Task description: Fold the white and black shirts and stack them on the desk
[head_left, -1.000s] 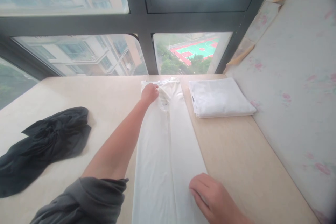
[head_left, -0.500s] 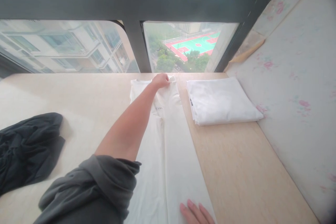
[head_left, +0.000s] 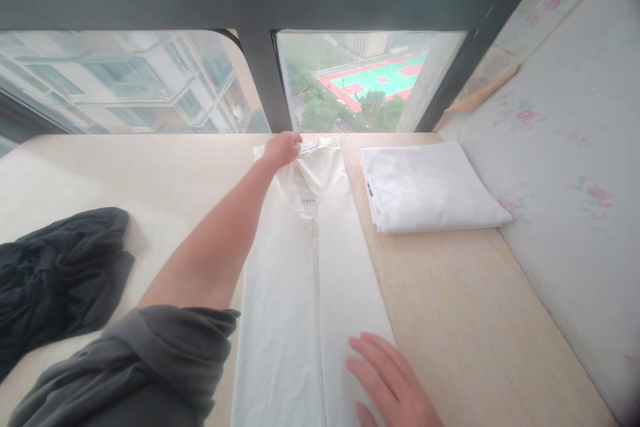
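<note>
A white T-shirt [head_left: 295, 280] lies lengthwise in front of me, its two sides folded in toward the middle. Dark lettering shows in the gap below its collar. At the far end, by the window, my left hand [head_left: 284, 149] pinches the cloth at the collar's left side; its fingertips are partly hidden. My right hand [head_left: 393, 380] is at the near right edge of the shirt, fingers apart, over the right folded side. Whether it presses on the cloth I cannot tell.
A folded white cloth [head_left: 435, 190] sits to the right, by the flowered wall [head_left: 575, 213]. Crumpled dark clothing [head_left: 65, 273] lies at the left on the pale wooden surface [head_left: 450, 307]. The grey window frame [head_left: 150, 3] borders the far edge.
My left hand has moved left along the collar, and the neckline shows more. My right hand has come further into view, up the shirt's right side. The view has shifted slightly.
</note>
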`<action>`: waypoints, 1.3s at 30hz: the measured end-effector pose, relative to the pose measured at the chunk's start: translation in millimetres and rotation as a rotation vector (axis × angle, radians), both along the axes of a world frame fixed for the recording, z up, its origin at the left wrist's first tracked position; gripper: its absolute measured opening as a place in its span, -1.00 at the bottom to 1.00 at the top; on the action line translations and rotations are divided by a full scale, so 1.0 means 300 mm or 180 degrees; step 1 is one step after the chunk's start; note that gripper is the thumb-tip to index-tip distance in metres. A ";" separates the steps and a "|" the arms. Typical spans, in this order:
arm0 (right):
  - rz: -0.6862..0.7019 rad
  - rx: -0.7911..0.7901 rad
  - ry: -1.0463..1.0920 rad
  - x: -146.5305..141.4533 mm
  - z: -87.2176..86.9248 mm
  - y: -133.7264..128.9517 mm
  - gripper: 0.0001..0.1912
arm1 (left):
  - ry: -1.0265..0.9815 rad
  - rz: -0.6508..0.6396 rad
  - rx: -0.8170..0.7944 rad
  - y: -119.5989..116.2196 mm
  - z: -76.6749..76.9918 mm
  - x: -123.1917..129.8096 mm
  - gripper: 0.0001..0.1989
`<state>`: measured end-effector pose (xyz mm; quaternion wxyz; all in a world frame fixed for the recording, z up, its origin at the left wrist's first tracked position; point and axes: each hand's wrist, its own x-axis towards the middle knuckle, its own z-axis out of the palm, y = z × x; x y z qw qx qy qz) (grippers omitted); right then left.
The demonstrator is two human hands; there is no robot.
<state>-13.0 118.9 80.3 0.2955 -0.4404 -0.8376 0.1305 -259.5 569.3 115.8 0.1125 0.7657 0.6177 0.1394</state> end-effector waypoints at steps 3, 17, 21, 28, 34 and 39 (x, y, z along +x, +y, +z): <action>-0.0257 -0.0386 0.0254 -0.003 0.119 0.172 -0.53 | 0.0089 -0.0172 -0.0316 0.001 0.021 -0.125 -0.68; -0.0554 -0.0921 -0.0430 -0.287 0.139 0.768 -0.62 | 0.0553 -0.1063 -0.0721 0.017 0.055 -0.163 -0.72; -0.0523 -0.1033 -0.0809 -0.311 0.121 0.794 -0.70 | 0.0705 -0.1121 -0.0593 0.024 0.071 -0.175 -0.84; -0.0668 -0.0897 -0.0905 -0.292 0.081 0.801 -0.71 | 0.0936 -0.0935 -0.0351 -0.013 0.079 -0.158 -0.80; -0.0537 -0.0352 -0.0800 -0.276 0.090 0.740 -0.58 | 0.0980 -0.0452 0.0272 -0.199 0.039 -0.097 -0.49; -0.0202 -0.0204 -0.0621 -0.178 0.070 0.573 -0.51 | 0.0800 -0.0422 0.0502 -0.558 0.038 -0.073 -0.50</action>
